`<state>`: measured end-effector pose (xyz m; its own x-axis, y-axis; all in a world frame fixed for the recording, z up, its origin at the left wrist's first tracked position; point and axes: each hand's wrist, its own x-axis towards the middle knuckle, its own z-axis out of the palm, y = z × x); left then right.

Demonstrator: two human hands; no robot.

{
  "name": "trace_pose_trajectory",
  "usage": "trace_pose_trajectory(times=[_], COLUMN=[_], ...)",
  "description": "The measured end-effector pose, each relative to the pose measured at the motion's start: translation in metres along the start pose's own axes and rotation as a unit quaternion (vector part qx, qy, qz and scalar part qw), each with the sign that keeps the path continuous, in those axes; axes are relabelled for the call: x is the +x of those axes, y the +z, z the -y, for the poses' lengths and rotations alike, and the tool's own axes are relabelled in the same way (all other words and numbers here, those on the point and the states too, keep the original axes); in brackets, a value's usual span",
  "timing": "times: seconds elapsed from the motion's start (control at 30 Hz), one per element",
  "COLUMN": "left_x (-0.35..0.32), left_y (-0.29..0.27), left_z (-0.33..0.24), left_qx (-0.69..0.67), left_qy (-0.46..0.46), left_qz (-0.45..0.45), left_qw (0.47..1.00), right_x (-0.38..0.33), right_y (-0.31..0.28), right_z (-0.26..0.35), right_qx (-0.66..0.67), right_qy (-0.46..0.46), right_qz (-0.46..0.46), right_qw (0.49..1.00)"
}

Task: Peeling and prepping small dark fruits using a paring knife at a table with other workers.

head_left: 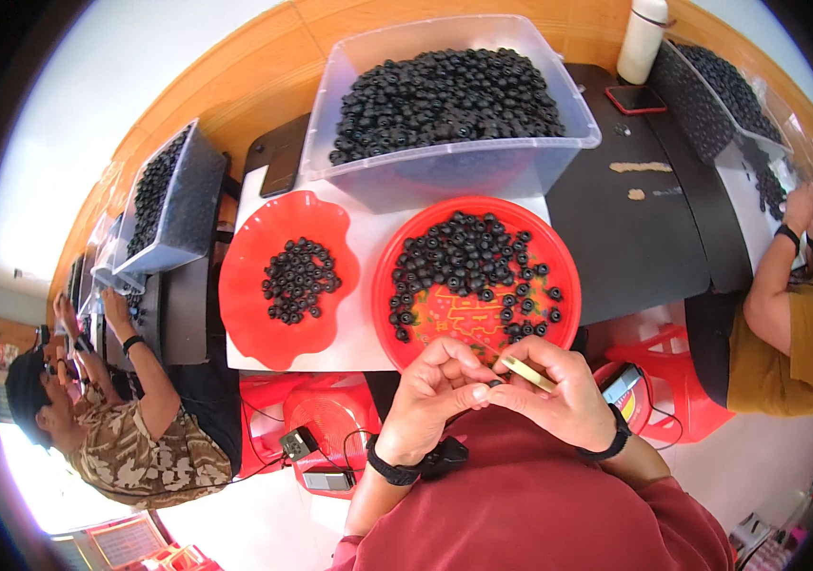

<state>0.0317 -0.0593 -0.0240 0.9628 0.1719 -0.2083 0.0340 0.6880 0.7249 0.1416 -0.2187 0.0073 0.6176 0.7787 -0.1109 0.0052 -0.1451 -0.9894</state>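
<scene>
1. Head view: the landmark is the round red tray (570, 276), smooth, with a raised circular rim and a yellow-patterned base.
2. Left hand (433, 383), at the tray's near edge: fingers curled, thumb and fingertips drawn together on a small dark piece (495, 383). The piece is mostly covered; its exact shape cannot be told.
3. Right hand (559, 388), beside the left at the same edge: thumb and fingers closed around a slim, straight, pale-gold strip (528, 373), held aslant. No gap seen in this grip. The two hands' fingertips meet, or nearly so.
4. Black beads (464, 249) in the tray: rounded, glossy, some with visible holes; heaped toward the far side, scattered singly at the right.
5. Left of the tray: a red scalloped plate (247, 285), wavy-edged, with a loose cluster of similar beads (300, 279) at its middle.
6. Beyond the tray: a large translucent plastic bin (454, 169), rectangular, with a deep mass of black beads (449, 100).
7. Under the tray and plate: a flat white sheet (340, 360). Right of the tray: dark, matte tabletop (635, 238).
</scene>
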Motion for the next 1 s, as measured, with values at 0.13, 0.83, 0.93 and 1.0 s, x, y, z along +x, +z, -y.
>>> trace_pose_trajectory(times=[0.13, 0.83, 0.93, 1.0], left_x=[-0.003, 0.008, 0.011, 0.01], left_y=[-0.002, 0.005, 0.007, 0.007], left_z=[0.0, -0.011, -0.007, -0.007], left_qx=[0.015, 0.712, 0.74, 0.747], left_qy=[-0.019, 0.216, 0.191, 0.192], left_qz=[-0.004, -0.103, -0.096, -0.093], left_qw=[1.0, 0.66, 0.638, 0.629], right_x=[0.001, 0.003, 0.001, 0.0], right_y=[0.0, -0.02, -0.022, -0.021], right_z=[-0.01, -0.014, -0.014, -0.012], right_qx=[0.035, -0.036, -0.047, -0.064], right_qy=[-0.041, -0.028, -0.018, -0.027], right_qz=[0.001, -0.086, -0.079, -0.081], right_qw=[0.999, 0.995, 0.996, 0.994])
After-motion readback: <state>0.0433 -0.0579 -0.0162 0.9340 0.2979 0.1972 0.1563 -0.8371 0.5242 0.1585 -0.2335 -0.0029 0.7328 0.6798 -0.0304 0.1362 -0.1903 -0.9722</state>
